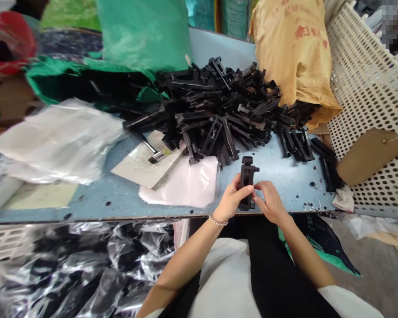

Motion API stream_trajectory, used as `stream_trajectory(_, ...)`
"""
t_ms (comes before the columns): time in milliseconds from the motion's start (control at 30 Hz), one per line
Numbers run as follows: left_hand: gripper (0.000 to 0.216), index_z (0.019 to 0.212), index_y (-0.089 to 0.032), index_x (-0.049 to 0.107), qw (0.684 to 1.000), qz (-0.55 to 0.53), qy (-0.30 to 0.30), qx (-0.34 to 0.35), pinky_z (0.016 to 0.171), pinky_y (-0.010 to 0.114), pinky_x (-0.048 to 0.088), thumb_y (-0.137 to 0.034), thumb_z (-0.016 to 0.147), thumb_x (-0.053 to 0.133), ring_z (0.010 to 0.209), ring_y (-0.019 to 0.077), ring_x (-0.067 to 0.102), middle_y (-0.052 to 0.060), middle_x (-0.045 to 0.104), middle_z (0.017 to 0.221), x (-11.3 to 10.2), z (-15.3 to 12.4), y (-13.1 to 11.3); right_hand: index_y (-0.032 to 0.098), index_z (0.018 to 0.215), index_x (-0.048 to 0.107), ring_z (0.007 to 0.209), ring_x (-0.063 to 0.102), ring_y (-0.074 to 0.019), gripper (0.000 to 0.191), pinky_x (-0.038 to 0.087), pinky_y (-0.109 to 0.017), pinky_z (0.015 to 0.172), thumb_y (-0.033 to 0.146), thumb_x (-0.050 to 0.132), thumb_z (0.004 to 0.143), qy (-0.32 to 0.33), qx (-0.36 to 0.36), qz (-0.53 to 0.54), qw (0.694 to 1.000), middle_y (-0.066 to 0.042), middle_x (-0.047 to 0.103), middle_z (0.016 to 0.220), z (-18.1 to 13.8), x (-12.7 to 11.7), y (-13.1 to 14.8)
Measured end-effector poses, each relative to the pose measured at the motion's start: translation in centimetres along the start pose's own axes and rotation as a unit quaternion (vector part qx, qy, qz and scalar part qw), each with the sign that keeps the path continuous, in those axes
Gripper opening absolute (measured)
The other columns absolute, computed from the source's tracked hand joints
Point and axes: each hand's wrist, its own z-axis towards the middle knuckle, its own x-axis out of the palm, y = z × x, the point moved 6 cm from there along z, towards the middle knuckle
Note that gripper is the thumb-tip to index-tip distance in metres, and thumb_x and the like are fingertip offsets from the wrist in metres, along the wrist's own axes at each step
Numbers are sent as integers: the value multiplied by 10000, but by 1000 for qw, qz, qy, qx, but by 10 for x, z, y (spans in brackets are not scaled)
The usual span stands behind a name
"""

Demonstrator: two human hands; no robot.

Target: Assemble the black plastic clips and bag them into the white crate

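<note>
Held part: a black slotted part (247,176), upright at the near edge of the counter (96,199), between the two hands; it is the centre of the clock, with 12 pointing away from the person.
Left hand (231,196): at 8 o'clock, gripping the part, thumb across its near face and the other fingers mostly hidden behind; a beaded bracelet (218,221) circles the wrist.
Right hand (269,202): at 4 o'clock, thumb and fingertips drawn close at the part's side; whether they pinch something small, I cannot tell.
Black heap: a large jumble of similar parts (215,108) at 11 to 12 o'clock.
Sacks: a green sack (146,35) at 11, a yellow sack (292,48) at 1, both behind the heap.
Plastic: pinkish plastic sheets (195,185) at 9, partly under a pale board (132,170); whitish plastic bags (69,137) farther out, between 9 and 10.
Tool: a metal-headed tool (156,156) on the board, also between 9 and 10.
Crate: a white perforated crate (368,70) at 2, with a brown card (371,157) against it.
Below the counter: dark items in clear bags (86,274) at 8.
</note>
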Motion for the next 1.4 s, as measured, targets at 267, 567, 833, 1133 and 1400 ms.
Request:
stream_trajectory(267,475,991,-173,607,995,67,13,-79,527,235,443,-549,766,791,582,124,584,-30,599,722,14,-9,11,245,931,549,890,523,-242,275,421,-438,860,449,414,1055,-152,-72,-73,983,-49,581,892,35,-32,20)
stream_trajectory(567,546,1133,-157,656,994,-8,-103,-38,650,227,484,-583,804,751,707,118,600,13,663,827,3,4,14,248,961,605,920,515,-249,374,382,-453,899,532,379,1050,-76,-90,-149,982,-66,635,935,-19,10,10)
stream_trajectory(833,622,1373,-233,460,979,70,-191,25,842,316,539,-501,868,705,899,165,661,41,641,1098,-14,22,38,243,830,617,920,522,-242,347,362,-452,909,437,428,1047,1,-113,-207,972,-59,675,912,-2,9,0)
stream_trajectory(1133,282,1141,-191,605,968,221,-89,81,1074,559,414,-382,934,599,1168,339,574,133,663,1113,31,42,75,180,978,632,1004,620,-303,483,478,-423,877,576,365,1054,17,-7,-322,947,-144,709,981,157,1,27)
stream_trajectory(1400,229,1118,-194,590,942,268,-146,138,1103,582,357,-333,936,599,1185,342,525,148,585,1169,-2,47,48,153,1209,557,943,738,-320,281,520,-389,802,338,415,1052,67,116,-355,925,-171,763,1064,182,20,11)
